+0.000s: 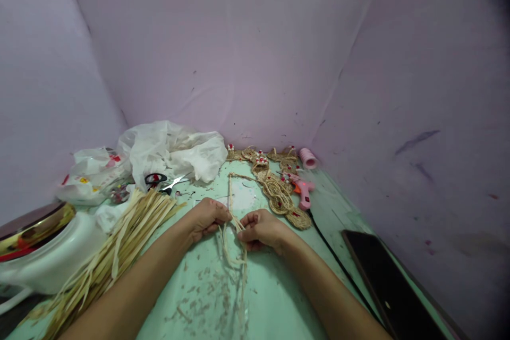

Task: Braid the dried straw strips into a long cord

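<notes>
My left hand (207, 219) and my right hand (261, 231) meet at the middle of the green table (279, 297). Both pinch thin pale straw strands (233, 247) that hang loose toward me. A finished braid (230, 191) of the same straw runs away from my fingers toward the wall. My left fingers are closed on the braid's near end. My right fingers curl around the loose strands beside it.
A bundle of straw strips (119, 244) lies at the left, next to a white container (48, 260). White plastic bags (171, 151) and scissors (159, 180) sit behind. Coiled straw ornaments (279, 196), a pink glue gun (303, 191) and a dark tablet (390, 287) lie right.
</notes>
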{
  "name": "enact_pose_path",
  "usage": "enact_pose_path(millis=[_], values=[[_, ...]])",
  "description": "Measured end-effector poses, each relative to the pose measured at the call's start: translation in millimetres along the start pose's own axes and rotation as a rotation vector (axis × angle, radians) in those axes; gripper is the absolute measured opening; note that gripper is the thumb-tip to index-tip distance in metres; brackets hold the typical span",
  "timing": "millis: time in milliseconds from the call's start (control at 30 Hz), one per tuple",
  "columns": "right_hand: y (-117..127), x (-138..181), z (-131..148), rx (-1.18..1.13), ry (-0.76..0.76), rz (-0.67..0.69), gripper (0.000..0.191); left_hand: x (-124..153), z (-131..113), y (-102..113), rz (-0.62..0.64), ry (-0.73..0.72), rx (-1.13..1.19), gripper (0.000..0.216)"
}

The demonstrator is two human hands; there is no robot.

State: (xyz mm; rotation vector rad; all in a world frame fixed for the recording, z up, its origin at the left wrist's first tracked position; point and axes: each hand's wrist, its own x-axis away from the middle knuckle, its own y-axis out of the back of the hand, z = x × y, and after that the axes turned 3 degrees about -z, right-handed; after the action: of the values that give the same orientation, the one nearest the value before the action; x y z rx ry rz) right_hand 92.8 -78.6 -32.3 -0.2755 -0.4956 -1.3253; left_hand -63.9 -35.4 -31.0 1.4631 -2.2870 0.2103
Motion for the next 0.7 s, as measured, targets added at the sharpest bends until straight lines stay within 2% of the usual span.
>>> enact_pose_path(millis=[67,133,200,233,333,433,567,700], values=[[3,4,6,0.054,0.013,-0.039,0.012,-1,0,1,0.01,-0.006,0.015,0.019],[5,9,17,0.061,0.063,-0.174,0.016,-1,0,1,0.013,-0.004,0.034,0.02],[4,11,28,-0.021,0.11,-0.293,0.016,0,-1,2,0.01,0.005,0.055,0.022],[1,11,32,-0.078,0.109,-0.3,0.015,1,-1,2,0.012,0.008,0.062,0.022],[-9,3,36,-0.176,0.044,-0.164,0.009,1,-1,2,0.032,0.002,0.074,0.02],[-17,-9,30,-0.188,0.004,-0.074,0.015,1,-1,3,0.035,-0.004,0.065,0.017],[-19,-16,24,-0.186,-0.023,-0.057,0.017,0,-2,4,0.035,0.002,0.027,0.014],[-18,-17,22,-0.168,0.004,-0.102,0.016,0,-3,5,0.041,-0.004,0.001,0.011]])
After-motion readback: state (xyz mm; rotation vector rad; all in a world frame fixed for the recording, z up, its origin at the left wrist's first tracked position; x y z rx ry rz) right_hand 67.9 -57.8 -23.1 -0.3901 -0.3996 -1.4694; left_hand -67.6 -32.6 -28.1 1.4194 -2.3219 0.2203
